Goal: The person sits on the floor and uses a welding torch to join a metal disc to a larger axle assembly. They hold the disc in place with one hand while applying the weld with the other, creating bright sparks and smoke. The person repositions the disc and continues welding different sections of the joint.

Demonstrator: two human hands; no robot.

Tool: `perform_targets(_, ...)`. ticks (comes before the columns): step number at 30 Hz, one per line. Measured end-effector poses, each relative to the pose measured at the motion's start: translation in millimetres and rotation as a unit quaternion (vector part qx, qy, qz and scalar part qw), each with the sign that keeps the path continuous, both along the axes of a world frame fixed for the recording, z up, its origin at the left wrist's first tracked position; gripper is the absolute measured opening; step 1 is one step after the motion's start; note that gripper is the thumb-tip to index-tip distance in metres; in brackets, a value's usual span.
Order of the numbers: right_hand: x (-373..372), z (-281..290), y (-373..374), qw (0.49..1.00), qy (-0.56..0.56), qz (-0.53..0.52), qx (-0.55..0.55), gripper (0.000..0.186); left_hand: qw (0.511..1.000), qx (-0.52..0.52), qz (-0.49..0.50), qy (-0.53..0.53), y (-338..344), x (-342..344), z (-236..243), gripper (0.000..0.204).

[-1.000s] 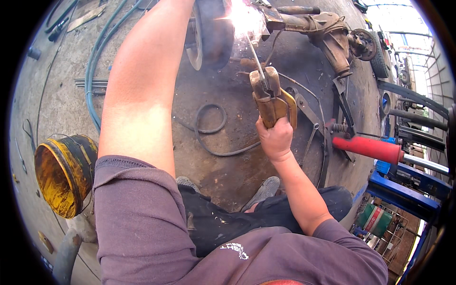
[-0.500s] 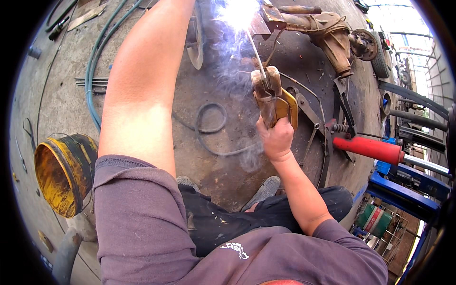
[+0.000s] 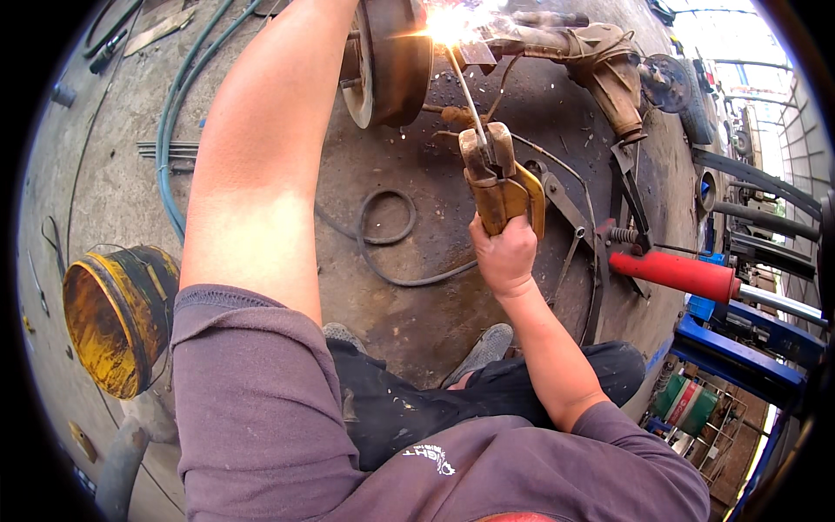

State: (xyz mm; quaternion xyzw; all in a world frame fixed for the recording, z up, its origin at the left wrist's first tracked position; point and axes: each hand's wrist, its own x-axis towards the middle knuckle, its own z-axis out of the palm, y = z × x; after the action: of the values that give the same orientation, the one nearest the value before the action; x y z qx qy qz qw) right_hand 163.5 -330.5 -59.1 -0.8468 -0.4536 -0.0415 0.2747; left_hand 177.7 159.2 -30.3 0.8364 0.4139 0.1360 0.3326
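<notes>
My right hand (image 3: 504, 254) grips a rusty yellow electrode holder (image 3: 494, 178) with a thin welding rod (image 3: 465, 87) pointing up. The rod's tip burns with bright sparks (image 3: 448, 22) against a rusty axle housing (image 3: 583, 52), beside a round brake drum (image 3: 391, 56). My left arm (image 3: 270, 148) reaches up toward the top edge; its hand is out of view past the frame. I sit low, with dark trousers and a grey shoe (image 3: 483, 348) below the work.
A black cable (image 3: 383, 235) loops on the stained concrete floor. A yellow rusty drum (image 3: 117, 317) lies at the left, blue hoses (image 3: 174, 113) above it. A red cylinder (image 3: 674, 274) and blue metal frame (image 3: 739, 357) stand at the right.
The arc glare and smoke have shrunk to a small spark at the rod's tip, so the brake drum shows. The rod tip and holder have hardly moved.
</notes>
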Motion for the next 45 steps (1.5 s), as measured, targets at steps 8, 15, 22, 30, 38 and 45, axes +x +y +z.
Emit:
perform_targets(8,-2.0,1.2,1.3,0.999,0.002,-0.025,-0.022,0.037,1.000,0.000,0.001,-0.001,1.1,-1.4,-1.5,0.052)
perform_targets(15,-2.1,-1.4,-0.5,0.999,-0.003,-0.024,-0.025,0.036,1.000,0.000,0.000,-0.002,2.0,-1.9,-3.0,0.052)
perform_targets(22,-0.8,-2.8,1.8,1.000,-0.021,0.005,0.001,0.036,1.000,-0.001,0.000,-0.004,2.5,-2.7,-4.1,0.052)
perform_targets(30,-0.6,-2.8,1.8,1.000,-0.001,0.001,0.001,0.035,1.000,-0.001,0.000,-0.004,3.5,-3.6,-5.2,0.052)
perform_targets(38,-1.6,-2.9,0.3,0.999,-0.009,-0.027,-0.021,0.035,1.000,-0.001,-0.001,-0.006,3.7,-4.7,-6.5,0.052)
perform_targets(45,-3.0,-0.8,5.1,1.000,0.013,-0.009,0.000,0.034,1.000,-0.002,-0.001,-0.006,3.3,-6.9,-7.6,0.052)
